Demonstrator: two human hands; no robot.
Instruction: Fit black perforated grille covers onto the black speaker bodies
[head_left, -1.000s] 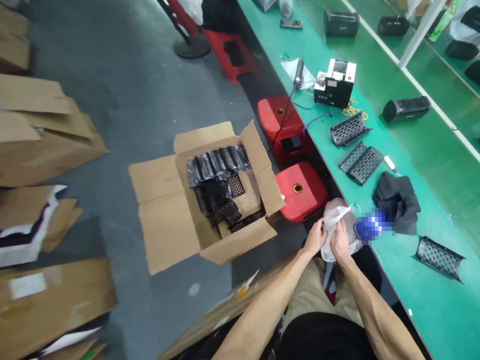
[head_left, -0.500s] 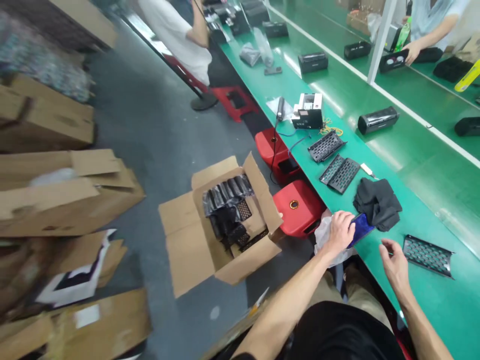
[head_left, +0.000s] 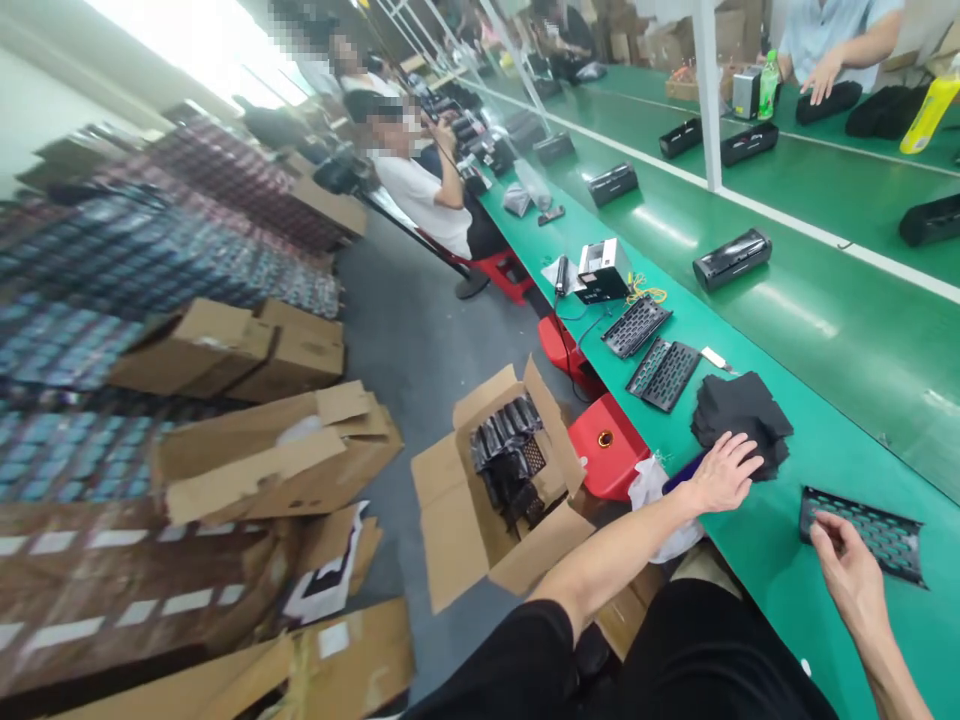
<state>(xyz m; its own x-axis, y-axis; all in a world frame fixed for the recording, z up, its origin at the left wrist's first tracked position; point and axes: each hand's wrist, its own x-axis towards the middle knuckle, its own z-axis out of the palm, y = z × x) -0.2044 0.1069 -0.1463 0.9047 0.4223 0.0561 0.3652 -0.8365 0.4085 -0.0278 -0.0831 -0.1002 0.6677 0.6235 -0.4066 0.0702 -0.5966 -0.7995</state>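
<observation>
Long green bench (head_left: 757, 520) running up the right of a busy workshop, cartons stacked on the floor to the left. The left hand (head_left: 721, 472) lies open, fingers spread, on the near edge of the black cloth pile (head_left: 739, 415). The right hand (head_left: 846, 568) pinches the near left end of the perforated black grille (head_left: 874, 528), lying flat. Risk here: it's an end-only pinch, so lifted like this the grille could tip and slip. The white plastic bag (head_left: 652, 490) overhangs the bench edge and might slide off.

No legible text, label or number on any box, device or bottle.
</observation>
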